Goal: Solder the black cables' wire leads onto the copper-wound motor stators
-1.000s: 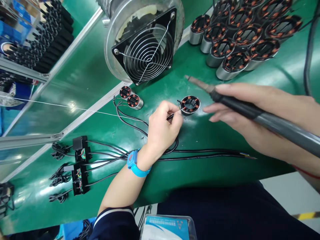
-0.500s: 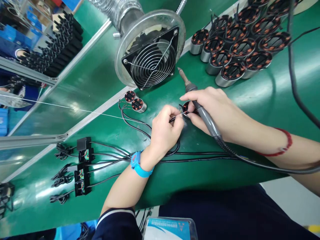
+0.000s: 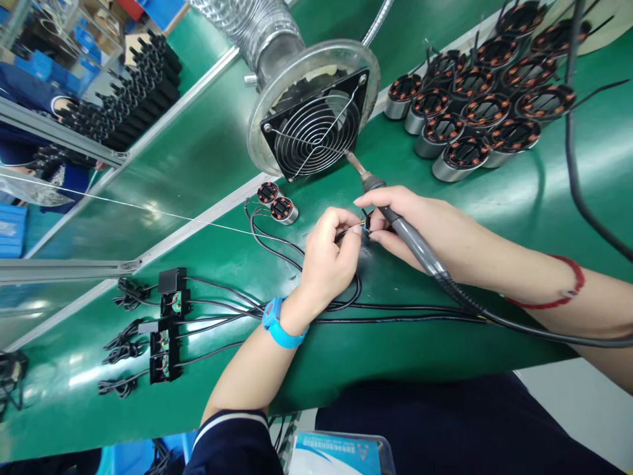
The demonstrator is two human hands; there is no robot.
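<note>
In the head view, my left hand (image 3: 332, 254) is closed in a pinch on the end of a black cable (image 3: 341, 235). A thin pale wire (image 3: 212, 225), which looks like solder wire, runs from the left to these fingers. My right hand (image 3: 415, 221) grips a soldering iron (image 3: 413, 239), its tip pointing up and away towards the fan. The thumb and fingertips of that hand also hold a small wound motor stator (image 3: 368, 219), mostly hidden by the fingers. Fine wire ends meet between both hands, too small to make out fully.
A round fume extractor with a fan grille (image 3: 316, 142) stands behind my hands. Several wound stators in metal rings (image 3: 462, 158) are grouped back right. Two smaller stators (image 3: 283, 210) sit left. Black boxes (image 3: 165, 356) with cables lie far left. A person's hand (image 3: 62, 104) shows beyond the frame.
The view has shifted slightly, so the bench things appear lower and further right. The stator is now more hidden by my right fingers. Both hands keep their grips.
</note>
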